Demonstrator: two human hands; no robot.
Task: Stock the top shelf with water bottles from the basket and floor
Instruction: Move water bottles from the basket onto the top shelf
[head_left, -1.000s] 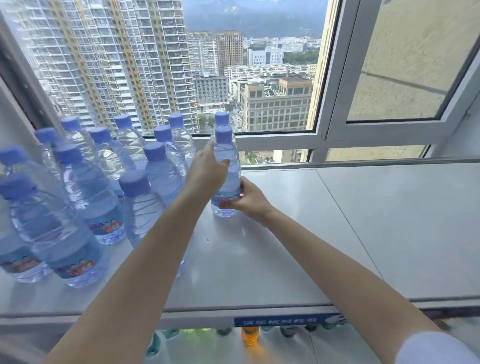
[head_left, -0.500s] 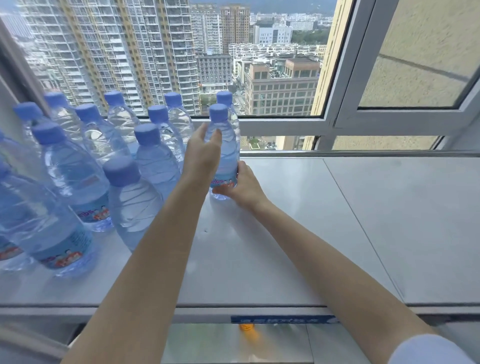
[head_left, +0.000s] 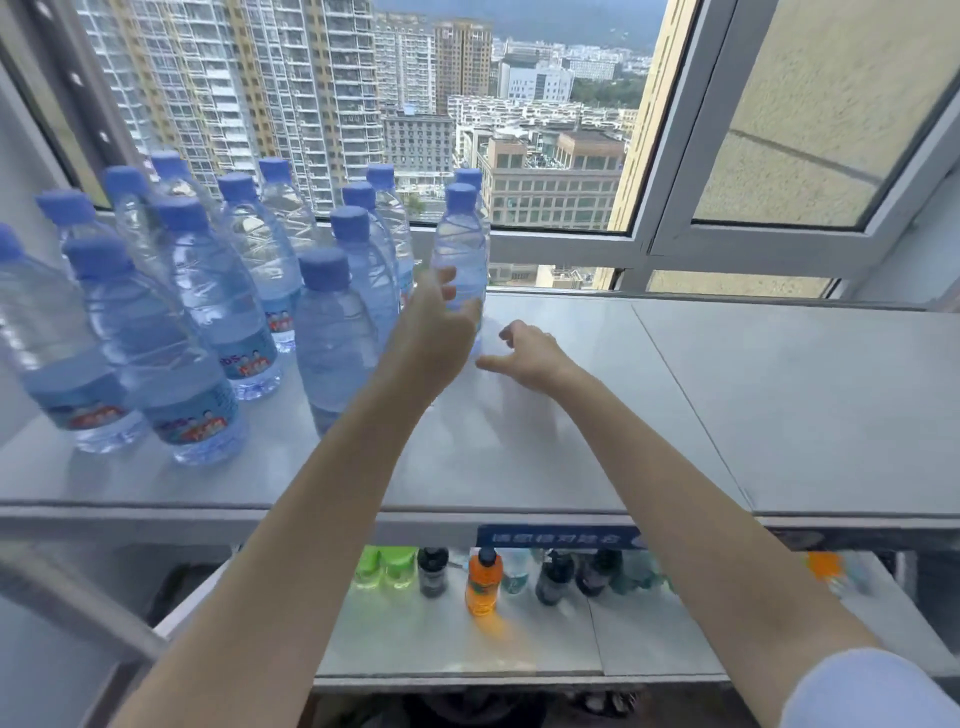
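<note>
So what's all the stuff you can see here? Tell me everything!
water bottles: at least fourteen caps show, clear with blue caps, standing on the left of the top shelf
top shelf: one, grey, under the window
window: one, pale frame, behind the shelf
tower blocks: many, beige and white, outside
blue label: one, on the top shelf's front edge
drinks: several, green, black and orange, on the lower shelf
lower shelf: one, grey, below
sleeve: one, pale blue, right arm
left hand: fingers curved at the rightmost bottle, grip unclear
right hand: beside it, holding nothing
</note>
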